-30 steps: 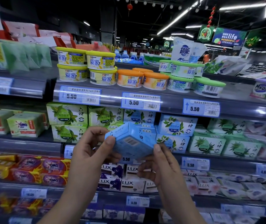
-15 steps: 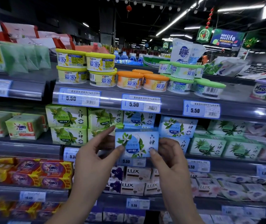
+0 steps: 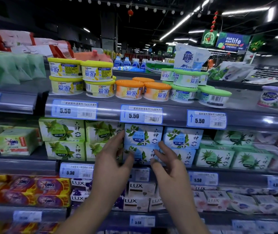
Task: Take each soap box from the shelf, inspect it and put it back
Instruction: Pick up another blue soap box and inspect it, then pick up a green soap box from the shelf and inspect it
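Observation:
The light blue soap box (image 3: 143, 135) with white flowers sits on the middle shelf (image 3: 33, 163), stacked on a second blue box (image 3: 140, 154). My left hand (image 3: 113, 159) is at their left edge, fingers spread, with the fingertips beside the upper box and the thumb in front of the lower one. My right hand (image 3: 167, 162) is just right of them with its fingers apart, and the index tip is near the upper box's lower right corner. Neither hand grips a box. More blue boxes (image 3: 183, 137) stand to the right, green ones (image 3: 62, 130) to the left.
Round air-freshener tubs (image 3: 97, 78) fill the shelf above, over 5.50 price tags (image 3: 141, 114). LUX soap boxes (image 3: 140, 189) and OMO bars (image 3: 50, 186) lie on the shelf below. Green aloe boxes (image 3: 214, 156) stand further right.
The blue box was held and turned in both hands in front of the shelf. It now sits in its stack, and both hands have let go with fingers spread.

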Demonstrator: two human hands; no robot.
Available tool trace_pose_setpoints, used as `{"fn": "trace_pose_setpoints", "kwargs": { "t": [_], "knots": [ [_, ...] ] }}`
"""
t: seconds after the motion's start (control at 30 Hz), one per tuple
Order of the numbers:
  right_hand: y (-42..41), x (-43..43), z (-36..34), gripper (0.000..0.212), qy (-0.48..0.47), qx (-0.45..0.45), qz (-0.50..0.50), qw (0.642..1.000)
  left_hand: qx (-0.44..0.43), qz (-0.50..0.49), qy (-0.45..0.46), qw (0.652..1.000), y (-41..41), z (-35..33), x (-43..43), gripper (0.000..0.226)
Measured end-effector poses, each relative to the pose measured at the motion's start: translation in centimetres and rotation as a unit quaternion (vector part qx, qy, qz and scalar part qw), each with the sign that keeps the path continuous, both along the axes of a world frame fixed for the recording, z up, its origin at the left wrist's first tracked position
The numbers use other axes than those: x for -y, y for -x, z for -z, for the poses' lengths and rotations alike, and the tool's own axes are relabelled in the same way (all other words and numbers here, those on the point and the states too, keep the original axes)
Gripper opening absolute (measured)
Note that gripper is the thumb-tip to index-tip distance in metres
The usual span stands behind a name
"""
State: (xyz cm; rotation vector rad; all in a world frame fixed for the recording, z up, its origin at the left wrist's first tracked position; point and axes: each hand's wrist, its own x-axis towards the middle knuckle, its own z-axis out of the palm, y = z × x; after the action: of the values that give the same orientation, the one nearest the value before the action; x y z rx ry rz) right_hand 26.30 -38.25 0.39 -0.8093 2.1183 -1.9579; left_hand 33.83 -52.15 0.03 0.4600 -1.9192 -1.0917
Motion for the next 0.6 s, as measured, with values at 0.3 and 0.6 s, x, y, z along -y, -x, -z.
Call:
{"fn": "trace_pose_setpoints", "kwargs": {
  "t": [0.3,0.6],
  "knots": [
    [0.0,0.0,0.7,0.057,-0.014,-0.042,0.047,0.998,0.059,-0.001,0.064,0.996,-0.2,-0.7,-0.4,0.067],
    [-1.0,0.9,0.4,0.049,-0.005,-0.069,0.091,0.993,-0.069,-0.144,0.028,0.987,-3.5,0.1,4.7,0.052]
  ]
}}
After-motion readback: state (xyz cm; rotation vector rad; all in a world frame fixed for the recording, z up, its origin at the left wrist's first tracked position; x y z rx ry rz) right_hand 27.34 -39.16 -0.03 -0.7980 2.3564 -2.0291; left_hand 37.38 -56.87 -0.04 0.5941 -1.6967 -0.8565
